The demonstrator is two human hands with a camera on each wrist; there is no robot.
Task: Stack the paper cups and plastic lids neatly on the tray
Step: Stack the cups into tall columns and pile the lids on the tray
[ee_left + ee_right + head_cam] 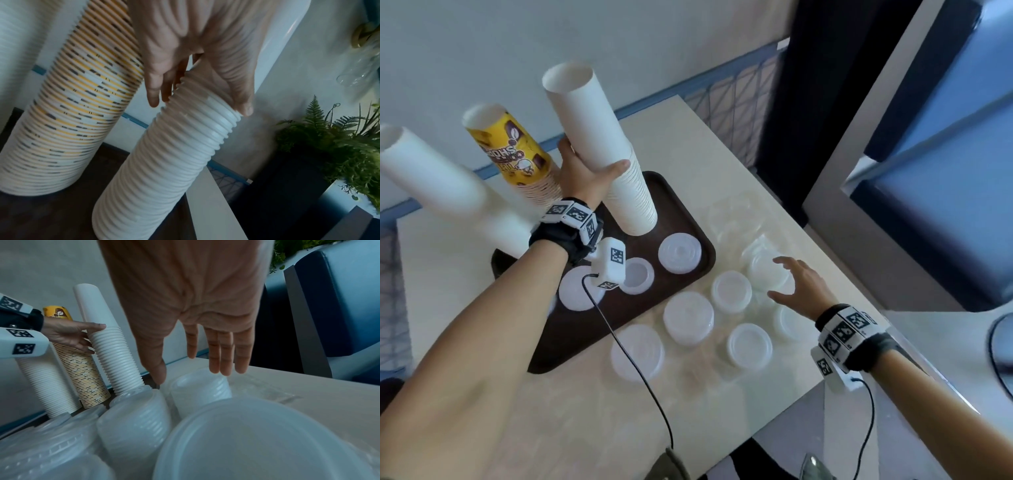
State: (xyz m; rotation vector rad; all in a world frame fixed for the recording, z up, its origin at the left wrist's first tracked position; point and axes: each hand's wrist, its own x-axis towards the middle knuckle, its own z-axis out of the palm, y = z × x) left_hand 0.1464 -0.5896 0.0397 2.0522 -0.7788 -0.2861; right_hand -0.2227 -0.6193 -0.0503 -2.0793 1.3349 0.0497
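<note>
On the dark brown tray [681, 219] stand a plain white cup stack [431, 178] and a yellow printed cup stack [517, 154]. My left hand [589, 168] grips a third, tall white cup stack [616, 164], tilted, its base on the tray's far right part. In the left wrist view the thumb and fingers of my left hand [199, 105] clasp that ribbed white stack [164, 170]. My right hand [780, 279] hovers open, fingers spread, just above a stack of clear lids [763, 274] on the table. The right wrist view shows that lid stack [201, 389] just beneath my right hand [191, 374].
Three lid piles [679, 253] lie on the tray's near part. Several more lid stacks [688, 317] crowd the beige table [585, 411] right of the tray. A blue seat [928, 171] stands to the right, a wall behind. A cable [640, 370] runs across the table.
</note>
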